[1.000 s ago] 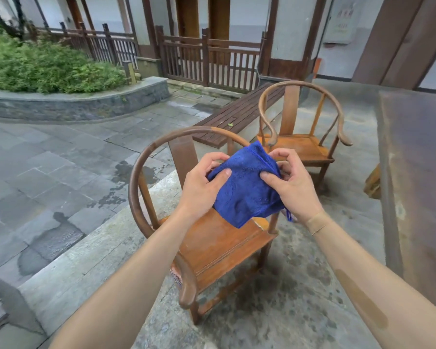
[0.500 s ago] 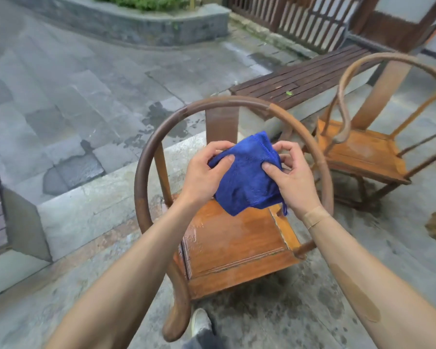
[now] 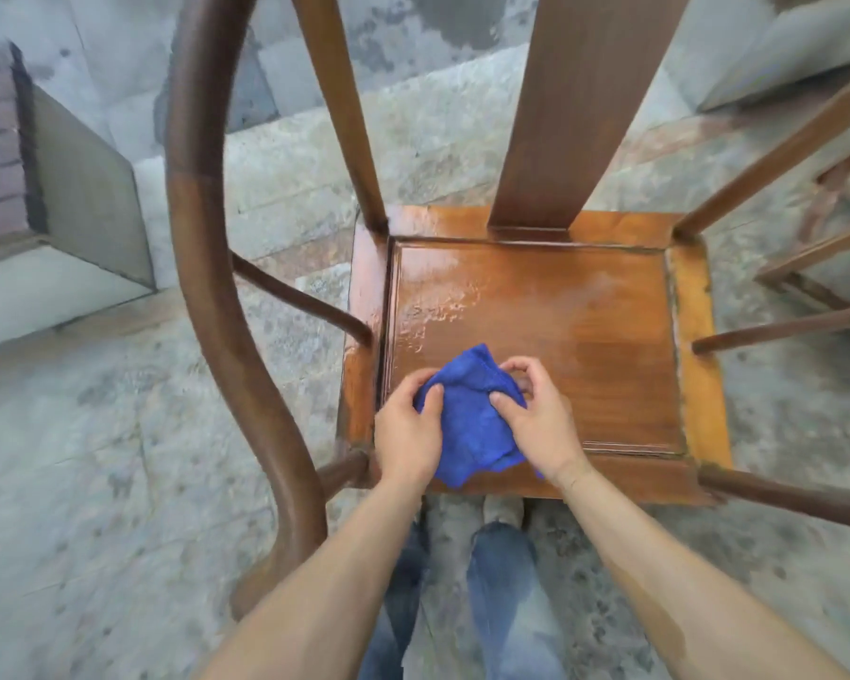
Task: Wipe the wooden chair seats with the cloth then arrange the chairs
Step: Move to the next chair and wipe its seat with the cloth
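While bunched into a crumpled wad, the fuzzy blue cloth [image 3: 467, 424] is gripped by both hands, left hand [image 3: 406, 441] and right hand [image 3: 541, 424], over the front left of the glossy, wet-sheened rectangular wooden chair seat [image 3: 536, 336].

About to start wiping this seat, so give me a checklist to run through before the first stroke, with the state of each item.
1. Blue cloth held by both hands: ok, left hand and right hand both pinch it.
2. Cloth over the chair seat: ok, near the front-left corner.
3. Cloth pressed flat on the wood: cannot tell, it looks bunched.
4. Seat free of objects: ok, only a wet sheen at the back left.
5. Room to sweep: ok, but the back splat and armrest bound the seat.
6. Cloth clean underneath: cannot tell.
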`<action>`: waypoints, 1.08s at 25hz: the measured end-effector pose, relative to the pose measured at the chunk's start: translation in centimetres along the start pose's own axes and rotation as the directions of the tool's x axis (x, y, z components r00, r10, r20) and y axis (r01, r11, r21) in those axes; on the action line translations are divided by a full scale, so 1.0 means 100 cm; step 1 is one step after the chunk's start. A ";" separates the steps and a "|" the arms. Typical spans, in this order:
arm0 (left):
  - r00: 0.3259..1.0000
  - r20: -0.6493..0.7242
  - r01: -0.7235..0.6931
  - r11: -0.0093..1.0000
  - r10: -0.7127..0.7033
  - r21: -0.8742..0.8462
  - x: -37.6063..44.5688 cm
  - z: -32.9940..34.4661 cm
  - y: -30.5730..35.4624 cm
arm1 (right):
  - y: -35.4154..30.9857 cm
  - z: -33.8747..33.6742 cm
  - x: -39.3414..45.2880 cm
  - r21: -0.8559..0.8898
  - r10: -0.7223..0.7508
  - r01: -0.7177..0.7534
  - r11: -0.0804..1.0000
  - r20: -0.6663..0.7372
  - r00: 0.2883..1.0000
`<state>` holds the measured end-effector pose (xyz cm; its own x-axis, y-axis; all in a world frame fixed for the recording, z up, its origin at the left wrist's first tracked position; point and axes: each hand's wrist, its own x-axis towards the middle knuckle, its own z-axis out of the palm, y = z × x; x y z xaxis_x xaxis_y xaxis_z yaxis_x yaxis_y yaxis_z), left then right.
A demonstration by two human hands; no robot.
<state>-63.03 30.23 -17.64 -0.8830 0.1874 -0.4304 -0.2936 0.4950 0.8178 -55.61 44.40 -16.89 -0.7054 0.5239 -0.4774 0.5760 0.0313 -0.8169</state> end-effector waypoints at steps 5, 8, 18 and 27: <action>1.000 -0.012 -0.014 0.943 0.020 0.331 0.028 0.033 -0.074 | 0.075 0.032 0.030 -0.186 0.053 -0.038 0.982 0.074 0.996; 0.965 -0.081 -0.140 0.756 0.248 0.639 0.028 0.047 -0.092 | 0.090 0.025 0.053 -0.537 -0.199 0.171 0.826 0.004 0.980; 0.895 0.265 -0.382 0.308 0.358 0.871 0.027 0.091 -0.143 | 0.114 -0.086 0.208 -0.841 -0.355 0.116 0.529 -0.095 0.930; 0.916 0.180 -0.317 0.373 0.359 0.872 0.261 0.118 -0.011 | 0.122 -0.092 0.213 -0.819 -0.390 0.130 0.559 -0.121 0.913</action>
<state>-81.40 44.54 -34.26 -0.8482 0.5020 -0.1690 0.4902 0.8648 0.1085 -59.83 63.78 -34.06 -0.8184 0.5692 -0.0782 0.5685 0.7825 -0.2541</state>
